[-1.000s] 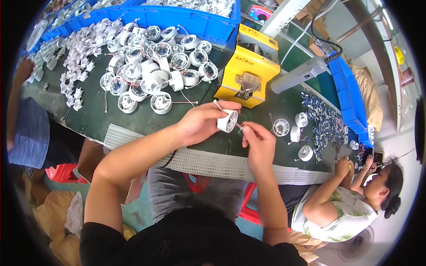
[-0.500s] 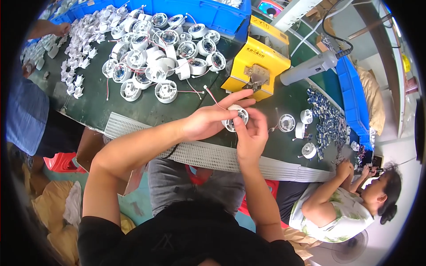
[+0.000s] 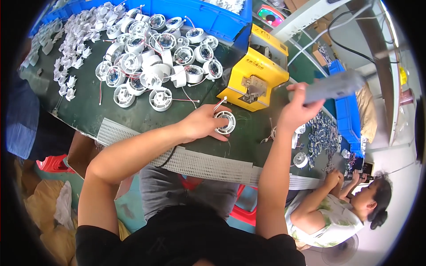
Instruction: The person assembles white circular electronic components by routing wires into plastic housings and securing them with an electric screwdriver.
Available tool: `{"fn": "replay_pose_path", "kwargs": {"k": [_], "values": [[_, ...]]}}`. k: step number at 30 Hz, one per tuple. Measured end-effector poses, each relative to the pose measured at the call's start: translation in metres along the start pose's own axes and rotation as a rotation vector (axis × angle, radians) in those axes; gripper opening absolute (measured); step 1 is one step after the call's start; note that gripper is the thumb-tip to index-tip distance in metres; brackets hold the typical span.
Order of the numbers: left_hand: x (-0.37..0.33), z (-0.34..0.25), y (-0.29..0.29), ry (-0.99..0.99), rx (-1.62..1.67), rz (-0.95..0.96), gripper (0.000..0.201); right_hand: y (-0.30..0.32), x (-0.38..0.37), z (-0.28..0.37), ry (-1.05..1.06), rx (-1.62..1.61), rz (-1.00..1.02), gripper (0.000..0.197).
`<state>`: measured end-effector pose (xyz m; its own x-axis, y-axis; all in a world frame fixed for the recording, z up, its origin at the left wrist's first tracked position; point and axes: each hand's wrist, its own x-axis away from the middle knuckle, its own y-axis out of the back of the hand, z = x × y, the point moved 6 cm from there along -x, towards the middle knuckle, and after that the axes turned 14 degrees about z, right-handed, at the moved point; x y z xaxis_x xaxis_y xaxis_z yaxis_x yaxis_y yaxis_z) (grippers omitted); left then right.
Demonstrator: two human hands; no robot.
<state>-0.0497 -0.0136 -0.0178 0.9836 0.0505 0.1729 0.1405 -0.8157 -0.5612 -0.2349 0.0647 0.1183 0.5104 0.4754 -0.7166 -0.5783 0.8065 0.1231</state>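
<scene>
My left hand (image 3: 202, 124) holds a small round white plastic housing (image 3: 230, 128) above the green table, its ribbed open side facing up. A short wire with a white connector (image 3: 220, 103) sticks up from it beside my fingers. My right hand (image 3: 298, 111) is closed round the lower end of a grey electric screwdriver (image 3: 335, 88), which is tilted and blurred by motion. The tool's tip is hidden by my hand. Right of the left hand, partly behind my right forearm, lie a few more white housings (image 3: 300, 160).
A pile of white housings with wires (image 3: 151, 75) covers the far left, beside many small white plastic parts (image 3: 73, 57). A yellow machine (image 3: 253, 71) stands ahead. Small circuit boards (image 3: 321, 137) lie at right by a blue bin (image 3: 346, 115). A co-worker (image 3: 328, 208) sits at right.
My right hand has left the housing, moved up and right, and taken hold of the electric screwdriver. My left hand keeps the housing, now slightly lower and further left.
</scene>
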Motion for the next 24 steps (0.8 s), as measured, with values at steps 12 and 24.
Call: {"fn": "replay_pose_path", "kwargs": {"k": [12, 24], "values": [[0.001, 0.003, 0.003, -0.024, 0.069, -0.096, 0.039, -0.071, 0.004, 0.014, -0.129, -0.254, 0.125, 0.044], [-0.002, 0.001, 0.004, -0.02, 0.049, -0.099, 0.038, -0.069, 0.036, 0.044, -0.176, -0.393, 0.026, 0.052]]}}
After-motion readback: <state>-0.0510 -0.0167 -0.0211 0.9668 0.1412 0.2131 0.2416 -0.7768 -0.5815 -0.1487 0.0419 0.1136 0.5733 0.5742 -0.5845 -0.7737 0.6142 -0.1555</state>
